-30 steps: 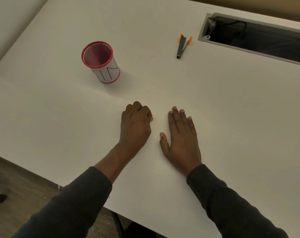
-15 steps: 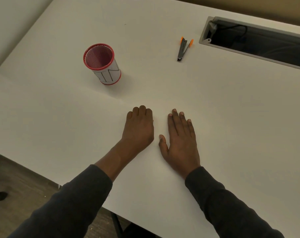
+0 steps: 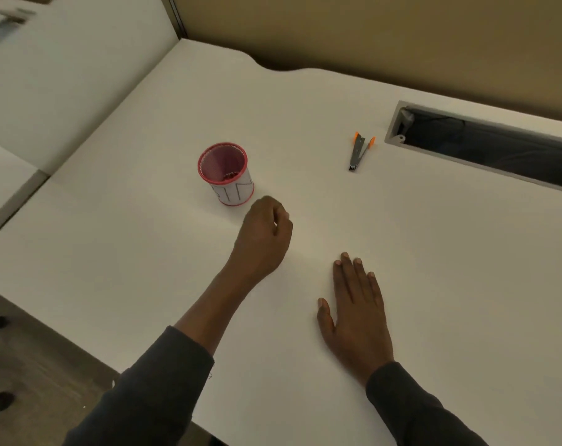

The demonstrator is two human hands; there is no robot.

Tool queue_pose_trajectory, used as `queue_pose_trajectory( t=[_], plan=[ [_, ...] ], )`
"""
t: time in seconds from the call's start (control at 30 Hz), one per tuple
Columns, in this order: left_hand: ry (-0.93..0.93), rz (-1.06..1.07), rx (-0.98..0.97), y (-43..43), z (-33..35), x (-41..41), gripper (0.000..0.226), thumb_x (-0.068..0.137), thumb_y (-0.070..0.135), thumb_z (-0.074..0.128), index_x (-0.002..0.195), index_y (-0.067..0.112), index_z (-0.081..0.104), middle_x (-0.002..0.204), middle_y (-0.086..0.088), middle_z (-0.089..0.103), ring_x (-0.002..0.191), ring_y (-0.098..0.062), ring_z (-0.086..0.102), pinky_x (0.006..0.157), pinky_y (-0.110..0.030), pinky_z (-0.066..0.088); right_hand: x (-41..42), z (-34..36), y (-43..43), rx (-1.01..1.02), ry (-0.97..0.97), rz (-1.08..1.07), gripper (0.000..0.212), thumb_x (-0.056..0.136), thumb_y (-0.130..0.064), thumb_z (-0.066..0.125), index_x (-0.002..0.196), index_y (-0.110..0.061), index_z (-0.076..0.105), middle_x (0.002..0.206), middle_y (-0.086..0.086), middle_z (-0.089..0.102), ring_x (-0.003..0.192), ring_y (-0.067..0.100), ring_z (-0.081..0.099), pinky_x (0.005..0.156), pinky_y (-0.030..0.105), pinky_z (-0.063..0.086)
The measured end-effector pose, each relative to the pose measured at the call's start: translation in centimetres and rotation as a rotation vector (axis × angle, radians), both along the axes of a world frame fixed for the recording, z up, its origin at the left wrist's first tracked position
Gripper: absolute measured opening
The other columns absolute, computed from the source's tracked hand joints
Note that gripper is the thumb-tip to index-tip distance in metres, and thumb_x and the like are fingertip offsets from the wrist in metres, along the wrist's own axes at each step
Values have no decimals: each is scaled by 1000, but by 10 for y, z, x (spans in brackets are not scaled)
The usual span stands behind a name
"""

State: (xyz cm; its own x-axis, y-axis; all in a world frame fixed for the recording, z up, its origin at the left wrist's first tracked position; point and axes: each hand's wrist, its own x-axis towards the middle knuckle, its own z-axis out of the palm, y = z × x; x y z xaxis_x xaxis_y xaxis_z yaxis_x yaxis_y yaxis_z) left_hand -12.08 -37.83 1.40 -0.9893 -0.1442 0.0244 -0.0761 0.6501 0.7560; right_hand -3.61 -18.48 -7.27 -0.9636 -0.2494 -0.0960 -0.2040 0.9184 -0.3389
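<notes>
Red mesh cup (image 3: 226,173): stands upright on the white desk (image 3: 434,268), mouth open toward the camera, with a white paper band bearing dark pen strokes round its lower wall. Holds a few small dark-red bits at the bottom, too small to make out.

Left hand (image 3: 266,233): sits just beside the cup, to its right and on the side nearer the person, not touching it. Clenched loosely, knuckles up, fingers curled in under the palm, thumb tip close against the forefinger; shows nothing in its grasp. Lifted or resting on the desk: cannot tell. Reaches out on a bare forearm from a dark sleeve (image 3: 150,391) that ends well short of the wrist.

Right hand (image 3: 357,317): lies well apart from the cup, farther right and nearer the person than the left hand. Rests palm down on the desk, released, fingers straight and close together, thumb spread out toward the cup's side. Grasps nothing.

Small grey tool with orange ends (image 3: 360,152): lies flat well to the right of the cup, at about the same depth, its two arms splayed in a narrow V, orange ends pointing away from the person.

Grey-rimmed cable slot (image 3: 394,130): sits farther right of the cup again, just past the tool, sunk into the desk, dark inside.
</notes>
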Motion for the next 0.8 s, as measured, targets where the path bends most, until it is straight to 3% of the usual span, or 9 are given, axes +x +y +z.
queue_pose_trajectory(
  t=[0.1, 0.2, 0.3, 0.47, 0.67, 0.8],
  plan=[
    [177, 62, -8, -29, 38, -33, 14, 100, 5, 47, 86, 9, 49, 78, 3, 50, 68, -14, 47, 63, -18, 39, -1, 0, -1, -4, 24, -1, 71, 99, -47, 29, 158, -13, 7, 166, 1, -1, 152, 15, -7, 123, 41, 8],
    [288, 127, -304, -62, 55, -66, 11, 98, 8, 49, 95, 1, 57, 100, -15, 59, 92, -32, 54, 83, -43, 43, -3, -1, -2, -7, 55, -1, 71, 97, -44, 33, 157, -10, 17, 166, 3, 8, 153, 18, 2, 122, 42, 11],
    [122, 98, -537, -91, 50, -90, 23, 100, 15, 45, 108, -2, 59, 119, -20, 54, 109, -37, 51, 93, -46, 40, -3, -3, -2, 0, 59, -3, 71, 96, -44, 32, 156, -9, 19, 166, 3, 9, 153, 18, 3, 121, 42, 12],
    [-111, -4, -620, -117, 32, -104, 31, 106, 21, 44, 123, -1, 57, 135, -20, 49, 125, -38, 46, 104, -49, 37, -3, -3, -3, 8, 78, 2, 71, 96, -45, 31, 156, -9, 17, 166, 4, 9, 153, 18, 2, 121, 42, 11],
    [-209, -33, -621, -128, 22, -110, 24, 99, 20, 58, 118, 5, 64, 137, -18, 49, 129, -37, 44, 108, -49, 35, -4, -6, -3, -4, 100, 2, 70, 96, -42, 35, 156, -9, 20, 165, 4, 11, 153, 19, 5, 122, 43, 13],
    [-164, -43, -652, -128, 18, -108, 29, 104, 17, 47, 122, 1, 61, 137, -20, 50, 127, -39, 45, 106, -52, 37, -3, -6, -2, -13, 104, 1, 70, 96, -42, 35, 156, -9, 20, 165, 4, 11, 153, 18, 4, 122, 42, 12]
  ],
)
